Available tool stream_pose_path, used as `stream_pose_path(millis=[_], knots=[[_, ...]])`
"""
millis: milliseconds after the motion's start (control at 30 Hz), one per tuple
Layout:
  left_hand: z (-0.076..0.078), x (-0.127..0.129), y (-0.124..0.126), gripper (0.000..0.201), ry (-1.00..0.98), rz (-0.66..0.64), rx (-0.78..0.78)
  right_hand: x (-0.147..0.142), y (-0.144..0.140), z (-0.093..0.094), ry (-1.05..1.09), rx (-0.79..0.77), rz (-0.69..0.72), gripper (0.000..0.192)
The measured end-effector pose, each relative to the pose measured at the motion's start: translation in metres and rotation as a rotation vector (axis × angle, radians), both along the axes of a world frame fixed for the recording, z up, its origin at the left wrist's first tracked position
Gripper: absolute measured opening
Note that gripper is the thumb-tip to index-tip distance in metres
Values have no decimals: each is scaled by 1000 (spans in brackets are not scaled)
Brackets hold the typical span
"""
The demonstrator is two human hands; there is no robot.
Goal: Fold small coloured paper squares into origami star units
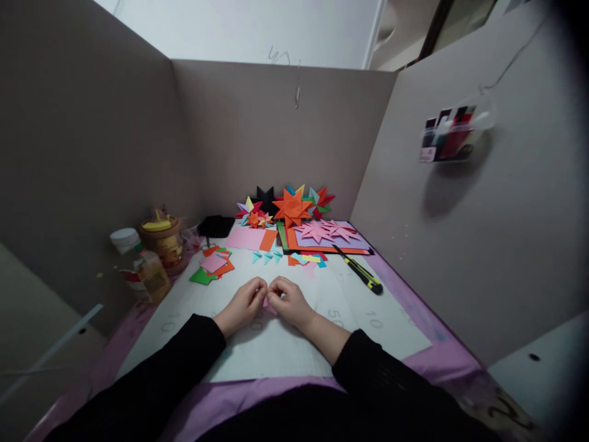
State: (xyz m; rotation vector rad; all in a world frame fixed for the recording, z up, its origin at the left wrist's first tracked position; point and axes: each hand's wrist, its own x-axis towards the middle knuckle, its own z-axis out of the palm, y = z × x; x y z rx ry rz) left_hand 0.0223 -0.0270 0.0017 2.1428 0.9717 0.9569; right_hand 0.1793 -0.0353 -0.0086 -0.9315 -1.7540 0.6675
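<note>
On the white sheet [276, 350] at the middle of the desk, a small pink paper piece [268, 303] sits pinched between both hands. The left hand [243, 305] and right hand [288, 302] meet fingertip to fingertip, fingers curled closed on the paper. Just beyond lie small cyan folded pieces [267, 256] and a stack of coloured paper squares [214, 265]; to the right, a yellow-black utility knife [361, 272]. Farther back stands an orange paper star [291, 207].

1 head-worn view, looking forward and down, close over the white mat [276, 350], cardboard walls [276, 135] around
</note>
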Motion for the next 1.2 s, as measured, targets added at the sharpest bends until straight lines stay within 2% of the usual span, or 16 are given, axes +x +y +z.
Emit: stream_pose_path(millis=[300, 500, 733, 867, 1067, 1200], knots=[[-4, 1, 3, 19, -27, 33, -53, 1, 2, -3, -56, 29, -3, 13], [-2, 0, 4, 21, -83, -24, -210, 3, 2, 1, 14, 64, -28, 14], [-7, 1, 6, 27, -168, -104, -330, 3, 3, 0, 27, 79, -44, 13], [-8, 1, 7, 28, -168, -95, -351, 2, 3, 0, 41, 78, -46, 12], [-7, -3, 8, 29, -138, -78, -330, 2, 4, 1, 93, -14, -53, 8], [-7, -4, 8, 31, -129, -100, -357, 4, 6, 0, 146, -102, 3, 5]])
